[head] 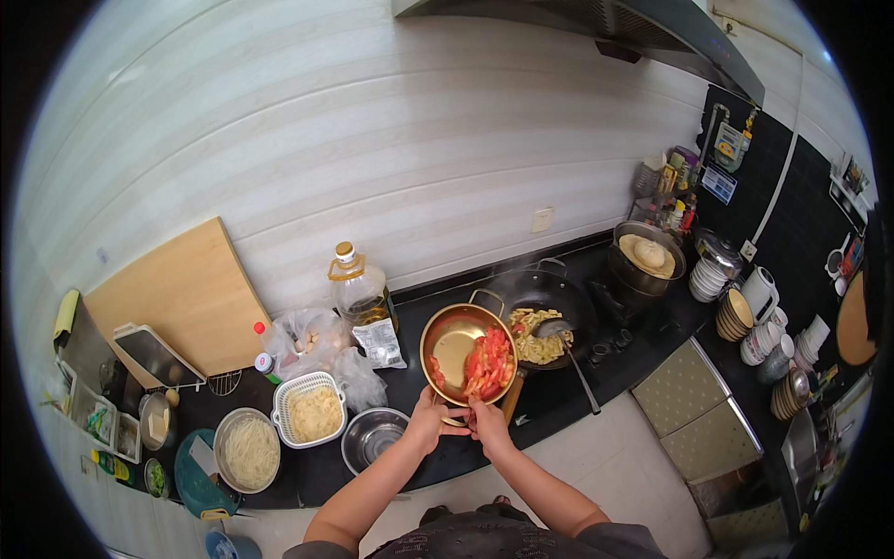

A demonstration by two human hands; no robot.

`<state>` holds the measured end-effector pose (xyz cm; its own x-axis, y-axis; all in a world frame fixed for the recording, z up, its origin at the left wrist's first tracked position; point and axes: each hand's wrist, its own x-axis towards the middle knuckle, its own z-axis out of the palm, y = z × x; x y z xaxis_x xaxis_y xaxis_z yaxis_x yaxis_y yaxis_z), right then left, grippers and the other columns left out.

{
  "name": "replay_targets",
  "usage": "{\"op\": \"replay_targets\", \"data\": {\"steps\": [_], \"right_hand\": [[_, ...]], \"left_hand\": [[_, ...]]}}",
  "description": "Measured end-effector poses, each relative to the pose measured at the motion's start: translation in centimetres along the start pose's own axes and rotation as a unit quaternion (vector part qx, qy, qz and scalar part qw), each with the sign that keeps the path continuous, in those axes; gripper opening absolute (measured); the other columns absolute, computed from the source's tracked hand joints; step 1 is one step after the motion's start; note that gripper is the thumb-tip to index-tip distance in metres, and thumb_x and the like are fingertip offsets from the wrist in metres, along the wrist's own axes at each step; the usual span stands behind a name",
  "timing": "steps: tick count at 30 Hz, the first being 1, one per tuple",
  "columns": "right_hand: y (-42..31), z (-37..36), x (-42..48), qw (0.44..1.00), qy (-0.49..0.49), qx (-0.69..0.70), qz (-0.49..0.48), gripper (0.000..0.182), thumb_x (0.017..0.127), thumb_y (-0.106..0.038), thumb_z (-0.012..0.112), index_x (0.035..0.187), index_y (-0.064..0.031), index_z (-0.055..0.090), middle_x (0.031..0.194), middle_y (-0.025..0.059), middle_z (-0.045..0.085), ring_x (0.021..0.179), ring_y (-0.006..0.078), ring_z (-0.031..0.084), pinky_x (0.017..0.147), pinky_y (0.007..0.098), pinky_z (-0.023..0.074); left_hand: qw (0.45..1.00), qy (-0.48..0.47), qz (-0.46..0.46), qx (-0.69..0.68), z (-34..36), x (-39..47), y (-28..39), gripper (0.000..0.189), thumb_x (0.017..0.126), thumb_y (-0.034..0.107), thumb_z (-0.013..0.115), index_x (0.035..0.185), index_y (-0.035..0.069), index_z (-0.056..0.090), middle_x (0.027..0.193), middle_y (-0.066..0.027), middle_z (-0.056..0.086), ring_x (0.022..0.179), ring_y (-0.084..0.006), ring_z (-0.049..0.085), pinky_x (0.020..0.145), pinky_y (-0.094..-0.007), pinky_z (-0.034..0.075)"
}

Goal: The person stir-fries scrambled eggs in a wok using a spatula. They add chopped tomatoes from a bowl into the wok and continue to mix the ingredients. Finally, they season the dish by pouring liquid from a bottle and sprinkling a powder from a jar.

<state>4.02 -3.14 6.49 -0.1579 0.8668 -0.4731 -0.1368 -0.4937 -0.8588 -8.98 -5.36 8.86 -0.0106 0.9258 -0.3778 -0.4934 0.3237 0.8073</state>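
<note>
A gold-coloured metal pan (447,342) with two loop handles is held over the counter, tilted to the right. My left hand (427,423) grips it by the near handle and rim. My right hand (487,423) holds the near rim beside it, close to the left fingers. Chopped tomatoes (489,363) are heaped along the pan's right side. Just right of the pan, partly covered by it, sits a black wok (576,300) with a wooden handle. Pale cut vegetables with some red bits (534,325) lie in the wok, and a metal ladle (583,381) rests there.
Left of my hands stand a steel bowl (360,447), a white basket (278,419), a bowl of noodles (248,454) and an oil bottle (360,286). A green cutting board (187,475) bears a cleaver. A pot with dough (646,255) stands beyond the wok, beneath a range hood (670,42).
</note>
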Motion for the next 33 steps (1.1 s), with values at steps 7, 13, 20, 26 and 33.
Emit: {"op": "replay_targets", "data": {"steps": [7,13,20,26,33], "right_hand": [[2.2,-0.2,0.4,0.999,0.03,0.003,-0.042,0.029,0.086,-0.033,0.055,0.069,-0.0088,0.054,0.061,-0.0014,0.052,0.049,0.0071,0.044,0.041,0.0222,0.0316],[2.0,-0.4,0.0,0.996,0.035,-0.013,-0.083,0.03,0.086,-0.03,0.056,0.07,-0.0045,0.056,0.06,-0.0002,0.052,0.049,0.0091,0.046,0.043,0.0233,0.0352],[-2.4,-2.8,-0.2,0.959,-0.007,-0.256,-0.125,0.033,0.086,-0.033,0.06,0.078,-0.001,0.061,0.065,0.0055,0.057,0.056,0.0181,0.055,0.052,0.0295,0.0431],[-5.6,-14.7,2.2,0.663,0.324,-0.56,-0.376,0.041,0.078,-0.028,0.069,0.108,-0.0031,0.055,0.104,0.0151,0.058,0.089,0.0337,0.056,0.077,0.0435,0.0447],[-2.2,-22.9,9.2,0.847,0.254,-0.462,-0.064,0.029,0.082,-0.024,0.062,0.101,-0.002,0.061,0.092,0.0191,0.066,0.089,0.0345,0.063,0.078,0.0429,0.0486]], "left_hand": [[0.997,0.007,-0.057,-0.046,-0.3,-0.3,0.3,0.056,0.082,0.0,0.048,0.131,0.007,0.023,0.127,-0.0215,0.042,0.102,-0.0351,0.059,0.064,-0.0485,0.059],[0.998,0.043,-0.034,0.005,0.2,1.0,-1.6,0.046,0.083,0.003,0.048,0.124,0.007,0.029,0.102,-0.0186,0.055,0.076,-0.0286,0.063,0.054,-0.0483,0.058],[0.996,0.073,-0.032,-0.043,-0.4,3.2,-1.1,0.029,0.084,0.003,0.044,0.113,-0.001,0.045,0.093,-0.0154,0.059,0.069,-0.0245,0.062,0.057,-0.0454,0.057],[0.996,0.085,-0.014,-0.013,-1.3,4.9,0.9,0.023,0.083,-0.001,0.04,0.106,-0.004,0.045,0.085,-0.0182,0.061,0.065,-0.0254,0.064,0.057,-0.0386,0.058],[0.996,0.092,-0.007,0.014,0.8,8.0,3.5,0.027,0.082,-0.003,0.038,0.108,-0.008,0.041,0.086,-0.0212,0.059,0.063,-0.0286,0.064,0.057,-0.0409,0.059]]}}
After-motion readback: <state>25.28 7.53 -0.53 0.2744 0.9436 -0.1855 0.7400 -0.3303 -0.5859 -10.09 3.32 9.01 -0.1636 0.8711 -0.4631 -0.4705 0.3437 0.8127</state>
